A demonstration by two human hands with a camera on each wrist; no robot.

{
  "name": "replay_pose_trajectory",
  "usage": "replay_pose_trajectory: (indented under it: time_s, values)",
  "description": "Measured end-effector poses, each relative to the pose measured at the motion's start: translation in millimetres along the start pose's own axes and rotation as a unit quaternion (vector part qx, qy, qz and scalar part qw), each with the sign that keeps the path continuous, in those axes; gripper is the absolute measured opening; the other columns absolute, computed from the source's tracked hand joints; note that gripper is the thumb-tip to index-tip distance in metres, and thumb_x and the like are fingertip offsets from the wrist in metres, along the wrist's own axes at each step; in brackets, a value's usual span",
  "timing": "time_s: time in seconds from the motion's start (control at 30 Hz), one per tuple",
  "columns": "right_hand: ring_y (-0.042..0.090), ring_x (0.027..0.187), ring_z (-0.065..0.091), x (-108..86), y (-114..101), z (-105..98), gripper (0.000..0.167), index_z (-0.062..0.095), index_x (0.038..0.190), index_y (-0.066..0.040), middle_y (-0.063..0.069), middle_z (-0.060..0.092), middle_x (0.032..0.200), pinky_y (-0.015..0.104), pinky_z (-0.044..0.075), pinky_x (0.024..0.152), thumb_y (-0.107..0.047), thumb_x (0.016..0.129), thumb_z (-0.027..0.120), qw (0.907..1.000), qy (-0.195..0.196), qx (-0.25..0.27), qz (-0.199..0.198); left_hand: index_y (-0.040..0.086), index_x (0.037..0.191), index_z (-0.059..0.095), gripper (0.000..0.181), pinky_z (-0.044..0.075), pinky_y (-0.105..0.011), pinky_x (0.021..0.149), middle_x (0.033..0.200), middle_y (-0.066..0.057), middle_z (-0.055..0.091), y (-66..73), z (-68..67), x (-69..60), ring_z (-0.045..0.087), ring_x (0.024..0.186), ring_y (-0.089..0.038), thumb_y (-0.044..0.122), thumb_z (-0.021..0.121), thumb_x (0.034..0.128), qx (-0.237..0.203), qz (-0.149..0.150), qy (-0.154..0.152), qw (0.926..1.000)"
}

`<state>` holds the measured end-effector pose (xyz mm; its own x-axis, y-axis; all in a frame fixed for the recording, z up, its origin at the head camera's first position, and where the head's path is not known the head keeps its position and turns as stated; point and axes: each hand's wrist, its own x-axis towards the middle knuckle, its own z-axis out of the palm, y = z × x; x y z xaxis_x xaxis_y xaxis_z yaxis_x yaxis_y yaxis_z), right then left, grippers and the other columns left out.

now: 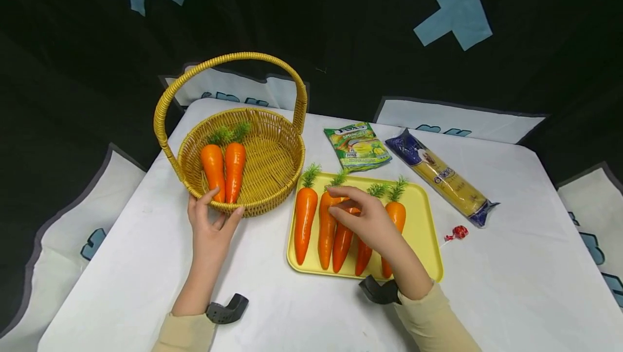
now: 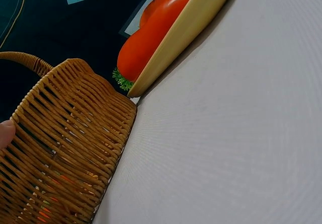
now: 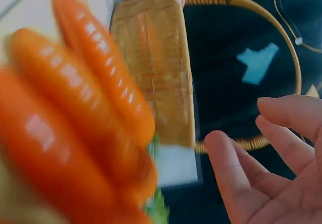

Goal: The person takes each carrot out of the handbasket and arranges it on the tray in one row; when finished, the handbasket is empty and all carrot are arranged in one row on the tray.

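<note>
My left hand [image 1: 209, 233] holds the near rim of a round wicker basket [image 1: 270, 163], its fingertips over the edge. Two orange carrots [image 1: 234, 171] with green tops lie inside, toward the basket's left. Over a yellow tray [image 1: 422, 233] hovers my right hand [image 1: 372, 222], fingers loosely bent and nothing between them. Several carrots [image 1: 305, 222] lie side by side on that tray, some partly covered by the hand in the head view. In the right wrist view, the right hand [image 3: 276, 168] appears apart from the blurred carrots [image 3: 75, 93].
Behind the tray lies a green candy packet [image 1: 357, 146]. A long pasta packet [image 1: 445, 176] slants at the right, with a red-wrapped lollipop [image 1: 458, 232] nearer. The basket's tall handle [image 1: 233, 57] arches upward. A white tablecloth [image 1: 525, 265] covers the table, and a black cloth hangs behind.
</note>
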<state>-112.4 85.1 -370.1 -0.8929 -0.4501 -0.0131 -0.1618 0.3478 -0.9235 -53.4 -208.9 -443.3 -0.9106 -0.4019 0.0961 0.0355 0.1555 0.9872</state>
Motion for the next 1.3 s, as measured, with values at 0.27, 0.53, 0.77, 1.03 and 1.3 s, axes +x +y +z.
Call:
replay_pose_trajectory:
  time_s: [0.27,0.53,0.77,1.03,1.3]
  values:
    - [0.017,0.101,0.062,53.0,-21,30,0.038,0.061,0.131,-0.017,0.001,0.06,0.128,0.031,0.055,0.079,-0.016,0.093,0.067,0.9975,-0.051,0.031,-0.037,0.001,0.14,0.035,0.062,0.035,-0.056,0.102,0.157,-0.009,-0.015,18.1,1.6,-6.1,0.008,0.143,-0.028,0.001,0.069,0.088,-0.002,-0.011,-0.005,0.9999]
    - [0.016,0.096,0.063,97.4,-32,55,0.039,0.061,0.131,-0.015,0.002,0.061,0.124,0.029,0.054,0.078,-0.013,0.093,0.064,0.9943,-0.084,0.032,-0.058,0.004,0.142,0.035,0.064,0.037,-0.054,0.102,0.158,-0.004,-0.015,8.6,-0.2,-3.6,0.007,0.143,-0.025,0.005,0.07,0.088,0.009,-0.013,-0.005,0.9999]
    - [0.018,0.107,0.06,124.2,-38,75,0.039,0.06,0.132,-0.016,0.007,0.058,0.127,0.025,0.052,0.081,-0.015,0.093,0.064,0.9929,-0.11,0.018,-0.043,0.006,0.141,0.037,0.064,0.04,-0.051,0.1,0.158,-0.002,-0.014,0.1,-1.1,-1.3,0.011,0.143,-0.023,0.005,0.071,0.0873,0.006,0.003,0.0,1.0]
    - [0.021,0.102,0.061,142.7,-41,94,0.042,0.059,0.133,-0.011,0.016,0.057,0.128,0.031,0.054,0.078,-0.016,0.092,0.066,0.9927,-0.121,0.001,-0.007,0.005,0.141,0.037,0.063,0.038,-0.054,0.101,0.158,-0.005,-0.013,0.0,-0.1,0.1,0.009,0.143,-0.024,0.004,0.07,0.0876,0.008,0.002,0.0,1.0]
    - [0.035,0.1,0.062,157.7,-41,108,0.044,0.057,0.134,-0.01,0.017,0.057,0.12,0.043,0.054,0.083,-0.01,0.09,0.067,0.9873,-0.138,0.046,0.063,0.004,0.141,0.037,0.063,0.037,-0.054,0.102,0.158,-0.005,-0.012,-0.7,-0.5,1.5,0.01,0.143,-0.024,0.003,0.07,0.0874,0.001,0.002,0.002,1.0]
